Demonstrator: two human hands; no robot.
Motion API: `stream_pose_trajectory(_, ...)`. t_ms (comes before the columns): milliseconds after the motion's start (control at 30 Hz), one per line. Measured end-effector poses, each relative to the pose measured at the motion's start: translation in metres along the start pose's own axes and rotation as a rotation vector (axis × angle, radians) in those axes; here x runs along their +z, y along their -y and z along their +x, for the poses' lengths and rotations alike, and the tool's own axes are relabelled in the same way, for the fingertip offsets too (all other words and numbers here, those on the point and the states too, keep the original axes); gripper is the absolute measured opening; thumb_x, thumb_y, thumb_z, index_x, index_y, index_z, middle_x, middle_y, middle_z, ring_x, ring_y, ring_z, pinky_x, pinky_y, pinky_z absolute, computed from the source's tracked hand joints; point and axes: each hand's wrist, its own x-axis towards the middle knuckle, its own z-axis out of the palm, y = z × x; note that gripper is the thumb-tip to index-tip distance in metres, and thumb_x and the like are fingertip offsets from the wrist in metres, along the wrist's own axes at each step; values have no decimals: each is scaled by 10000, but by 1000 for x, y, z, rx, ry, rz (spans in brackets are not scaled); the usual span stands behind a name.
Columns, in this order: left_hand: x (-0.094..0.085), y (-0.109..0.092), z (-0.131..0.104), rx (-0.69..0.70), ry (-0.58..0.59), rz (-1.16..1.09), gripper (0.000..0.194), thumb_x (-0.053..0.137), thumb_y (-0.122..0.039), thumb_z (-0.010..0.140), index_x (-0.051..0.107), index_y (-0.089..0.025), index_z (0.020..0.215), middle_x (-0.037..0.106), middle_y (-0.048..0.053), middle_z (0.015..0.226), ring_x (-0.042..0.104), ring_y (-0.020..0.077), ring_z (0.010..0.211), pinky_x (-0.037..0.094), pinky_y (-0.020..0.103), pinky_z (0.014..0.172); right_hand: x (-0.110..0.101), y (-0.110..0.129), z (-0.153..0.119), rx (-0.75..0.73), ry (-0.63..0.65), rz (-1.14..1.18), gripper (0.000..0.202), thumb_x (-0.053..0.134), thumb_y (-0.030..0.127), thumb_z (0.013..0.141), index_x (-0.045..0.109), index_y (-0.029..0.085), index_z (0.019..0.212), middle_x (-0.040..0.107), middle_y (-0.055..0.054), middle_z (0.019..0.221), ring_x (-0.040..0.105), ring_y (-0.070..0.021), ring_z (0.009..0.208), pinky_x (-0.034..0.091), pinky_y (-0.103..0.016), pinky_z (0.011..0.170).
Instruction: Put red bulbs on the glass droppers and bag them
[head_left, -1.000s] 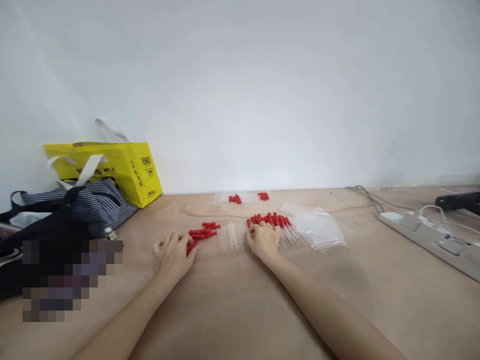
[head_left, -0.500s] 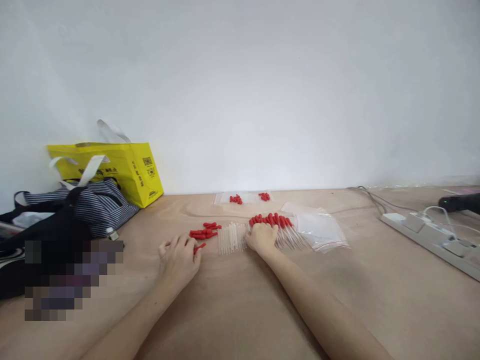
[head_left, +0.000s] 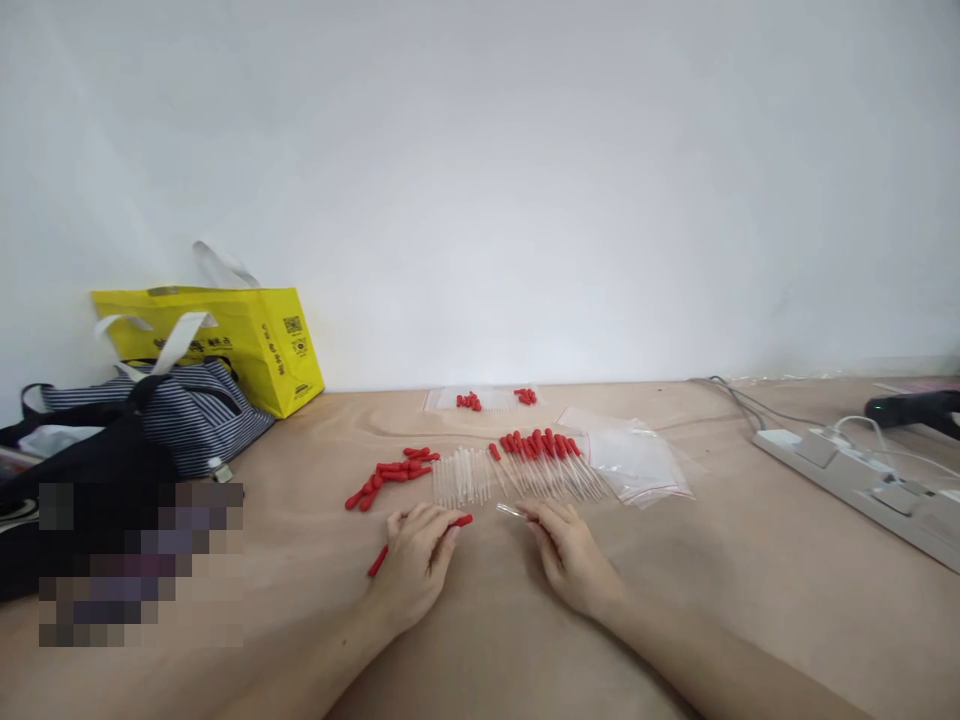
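Note:
My left hand (head_left: 418, 560) is closed on a red rubber bulb (head_left: 463, 521) that sticks out by its thumb; another red bulb (head_left: 378, 562) shows at its left side. My right hand (head_left: 566, 555) pinches a thin clear tube (head_left: 510, 510) pointing left, apart from the bulb. Loose red bulbs (head_left: 391, 470) lie beyond my left hand. Beside them is a row of clear tubes (head_left: 461, 478). Several tubes fitted with red bulbs (head_left: 544, 445) lie fanned out beyond my right hand.
Clear plastic bags (head_left: 641, 462) lie right of the fitted tubes. Another bag with red bulbs (head_left: 495, 399) is near the wall. At the left stand a yellow bag (head_left: 281, 350) and a striped bag (head_left: 202, 415); a white power strip (head_left: 862, 490) is at the right.
Both hands have moved nearer to me and toward each other. My right hand has left the rows with a tube; a red bulb now shows at my left thumb.

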Motion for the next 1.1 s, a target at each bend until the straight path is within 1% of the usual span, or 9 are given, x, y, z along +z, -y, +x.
stream_pose_trajectory(133, 1, -6, -1, 28, -9, -13, 210, 366, -227, 851, 563, -240, 922, 641, 4, 897, 543, 191, 855, 268, 380, 803, 3, 8, 2, -4, 44, -1, 294, 353, 98, 830, 521, 206, 1046, 597, -55, 874, 537, -161, 795, 355, -310, 731)
stream_pose_trajectory(267, 2, -6, -1, 40, -8, -14, 208, 374, -226, 847, 566, -242, 926, 645, 1, 889, 546, 188, 847, 277, 372, 789, 8, 12, 5, -22, 65, -7, 277, 372, 97, 831, 543, 197, 1025, 596, -47, 831, 527, -157, 775, 348, -302, 712)
stream_pose_trajectory(400, 2, -4, 0, 40, -15, -25, 205, 380, -234, 847, 572, -242, 919, 647, 0, 877, 548, 187, 839, 277, 373, 788, 8, 13, 4, -23, 85, -4, 253, 385, 112, 833, 554, 195, 1003, 597, -45, 823, 519, -158, 785, 339, -303, 720)
stream_pose_trajectory(567, 3, -5, 0, 57, -68, -53, 199, 397, -284, 847, 587, -224, 845, 649, 1, 790, 555, 182, 778, 290, 355, 771, 10, 18, 3, -35, 104, 17, 239, 402, 122, 827, 558, 195, 993, 603, -33, 804, 513, -145, 741, 319, -298, 709)
stream_pose_trajectory(667, 3, -5, 0, 70, -96, -74, 227, 390, -304, 851, 588, -215, 784, 641, 1, 729, 553, 178, 735, 301, 339, 745, 10, 20, 4, -78, 119, 24, 260, 398, 109, 822, 567, 208, 992, 598, -26, 780, 505, -140, 728, 299, -289, 682)
stream_pose_trajectory(767, 2, -6, -1, 96, -109, -92, 245, 387, -310, 853, 583, -207, 747, 632, 3, 697, 552, 175, 709, 307, 333, 729, 8, 20, 5, -116, 111, 13, 275, 397, 99, 814, 578, 216, 985, 587, -17, 743, 487, -128, 680, 275, -283, 652)
stream_pose_trajectory(900, 1, -8, -2, 131, -120, -105, 232, 387, -299, 852, 576, -204, 755, 625, 1, 690, 552, 169, 700, 305, 339, 744, 5, 18, 6, -142, 104, -18, 271, 412, 105, 802, 574, 212, 991, 581, -4, 708, 463, -115, 620, 250, -287, 649)
stream_pose_trajectory(1100, 0, -10, -4, 182, -80, -102, 213, 374, -276, 849, 559, -203, 771, 619, 0, 695, 547, 153, 693, 318, 339, 779, 3, 18, 7, -165, 87, -32, 257, 398, 125, 806, 574, 205, 973, 588, 0, 695, 472, -109, 610, 236, -288, 649)
